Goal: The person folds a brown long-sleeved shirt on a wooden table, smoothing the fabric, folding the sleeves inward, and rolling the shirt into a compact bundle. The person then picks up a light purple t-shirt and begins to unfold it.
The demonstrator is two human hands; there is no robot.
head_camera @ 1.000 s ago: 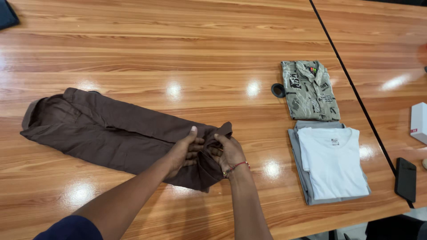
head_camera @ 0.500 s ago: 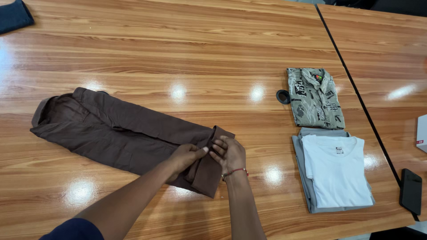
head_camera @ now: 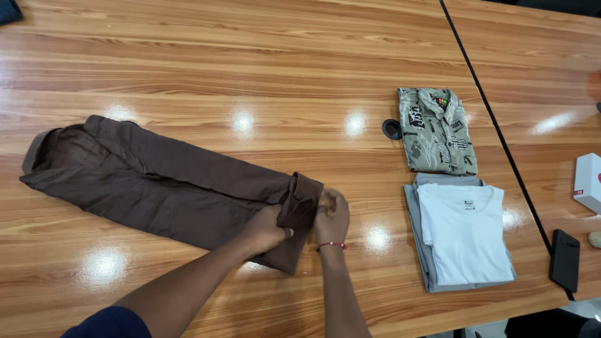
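A brown shirt [head_camera: 156, 181] lies folded lengthwise into a long strip across the wooden table [head_camera: 250, 75], collar end at the left. My left hand [head_camera: 266, 230] grips the strip's right end, where the cloth is bunched and turned over. My right hand [head_camera: 332, 216], with a red thread on the wrist, pinches the same end from the right side. Both hands are closed on the fabric.
To the right lie a folded patterned olive shirt [head_camera: 437, 130] and a folded white T-shirt [head_camera: 466, 231] on top of a grey one. A small dark round object [head_camera: 392, 129] sits beside the olive shirt. A black phone [head_camera: 565, 260] and a white box [head_camera: 590, 181] are at the right edge.
Both hands have stayed on the brown shirt's right end and turned more cloth over there. The camera has shifted slightly.
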